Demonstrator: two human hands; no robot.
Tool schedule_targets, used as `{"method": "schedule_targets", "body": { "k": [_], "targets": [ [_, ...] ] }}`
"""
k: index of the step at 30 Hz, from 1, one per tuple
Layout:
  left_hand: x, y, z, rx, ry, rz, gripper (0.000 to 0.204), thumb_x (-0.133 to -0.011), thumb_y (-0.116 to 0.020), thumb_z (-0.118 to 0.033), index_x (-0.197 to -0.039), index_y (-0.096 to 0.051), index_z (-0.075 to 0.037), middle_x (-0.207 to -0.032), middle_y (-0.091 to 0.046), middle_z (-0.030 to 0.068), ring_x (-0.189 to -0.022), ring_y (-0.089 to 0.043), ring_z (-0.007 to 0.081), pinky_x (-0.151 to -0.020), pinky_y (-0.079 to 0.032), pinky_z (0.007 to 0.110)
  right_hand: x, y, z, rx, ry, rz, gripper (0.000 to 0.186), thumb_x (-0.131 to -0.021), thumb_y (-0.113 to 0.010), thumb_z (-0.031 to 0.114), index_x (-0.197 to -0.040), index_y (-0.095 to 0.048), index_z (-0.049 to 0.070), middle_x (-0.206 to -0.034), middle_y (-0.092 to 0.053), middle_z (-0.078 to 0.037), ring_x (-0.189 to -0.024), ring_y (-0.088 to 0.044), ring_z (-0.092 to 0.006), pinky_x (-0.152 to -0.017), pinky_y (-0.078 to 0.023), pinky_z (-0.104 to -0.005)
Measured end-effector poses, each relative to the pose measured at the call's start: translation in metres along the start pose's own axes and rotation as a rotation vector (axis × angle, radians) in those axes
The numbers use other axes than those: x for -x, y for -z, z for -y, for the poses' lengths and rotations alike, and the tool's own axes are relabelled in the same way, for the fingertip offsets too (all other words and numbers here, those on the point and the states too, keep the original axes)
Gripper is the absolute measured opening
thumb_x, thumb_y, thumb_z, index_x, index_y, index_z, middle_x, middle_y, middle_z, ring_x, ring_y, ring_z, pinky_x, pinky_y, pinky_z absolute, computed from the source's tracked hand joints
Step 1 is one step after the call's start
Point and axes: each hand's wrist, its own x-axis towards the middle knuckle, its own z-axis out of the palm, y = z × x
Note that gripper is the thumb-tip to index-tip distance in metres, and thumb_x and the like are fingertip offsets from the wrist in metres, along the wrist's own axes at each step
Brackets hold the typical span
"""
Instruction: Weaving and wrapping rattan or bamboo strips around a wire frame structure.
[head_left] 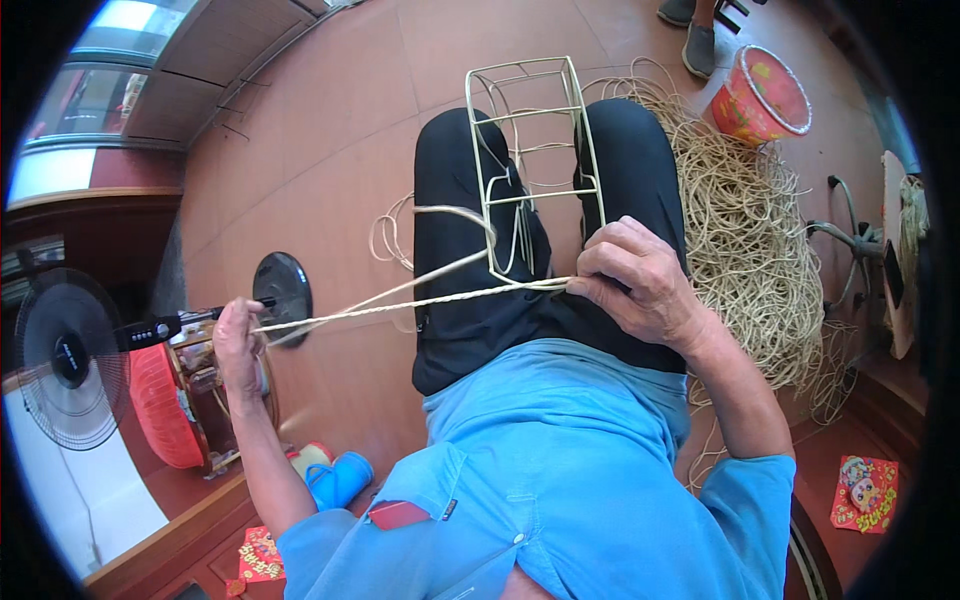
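Observation:
Across my thighs lies a long, pale wire frame, shaped like an open box with crossbars. My left hand is held out to the side, its fingers closed on a straw-coloured cord. Taut and twisted-looking, the cord runs from there to the near end of the frame. Another strand leads from the left hand up to the frame's left side and loops around it. At the near right corner, the fingers and thumb of my right hand pinch the frame together with the cord; the exact grip is hidden.
A big heap of loose cord covers the floor at right, beside a red bucket. Far right stands a metal-legged stool or chair. At left are a black fan, its round base and a blue container. Another person's shoes show at top.

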Motion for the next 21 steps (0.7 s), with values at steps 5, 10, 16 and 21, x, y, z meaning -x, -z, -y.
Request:
{"method": "schedule_targets", "body": {
  "k": [5, 10, 16, 21],
  "targets": [
    [-0.014, 0.156, 0.069, 0.114, 0.171, -0.378, 0.032, -0.113, -0.07, -0.039, -0.109, -0.075, -0.008, -0.077, -0.059, -0.0062, -0.051, -0.042, 0.0018, -0.046, -0.032, 0.025, -0.001, -0.002, 0.0, -0.034, 0.011, -0.023, 0.02, -0.091, -0.088, 0.015, -0.093, -0.07, 0.008, -0.09, -0.064, -0.007, -0.082, -0.06, -0.0292, -0.076, -0.05, -0.0413],
    [-0.036, 0.247, 0.06, -0.121, 0.08, -0.704, 0.038, -0.11, -0.069, -0.044, -0.101, -0.078, -0.008, -0.086, -0.076, 0.0067, -0.072, -0.07, 0.0149, -0.062, -0.055, 0.032, -0.003, -0.002, 0.0, -0.026, 0.004, -0.017, 0.02, -0.091, -0.088, 0.016, -0.093, -0.07, 0.008, -0.09, -0.063, -0.008, -0.081, -0.06, -0.0296, -0.075, -0.05, -0.0418],
    [-0.086, 0.119, -0.004, -1.137, -0.33, -0.395, 0.036, -0.11, -0.067, -0.031, -0.128, -0.079, -0.003, -0.124, -0.081, 0.0188, -0.118, -0.077, 0.0343, -0.102, -0.057, 0.044, -0.003, -0.002, 0.002, -0.006, -0.029, -0.007, 0.02, -0.092, -0.088, 0.015, -0.093, -0.069, 0.007, -0.09, -0.063, -0.008, -0.081, -0.059, -0.0302, -0.075, -0.05, -0.0419],
    [0.011, -0.181, -0.067, -0.411, -0.403, 0.413, 0.025, -0.109, -0.073, -0.015, -0.13, -0.077, -0.003, -0.115, -0.079, 0.0082, -0.09, -0.071, 0.0132, -0.082, -0.058, 0.03, -0.002, -0.002, 0.006, -0.003, -0.049, -0.029, 0.02, -0.091, -0.088, 0.014, -0.093, -0.07, 0.006, -0.09, -0.065, -0.009, -0.082, -0.06, -0.0304, -0.076, -0.05, -0.042]
  ]
}}
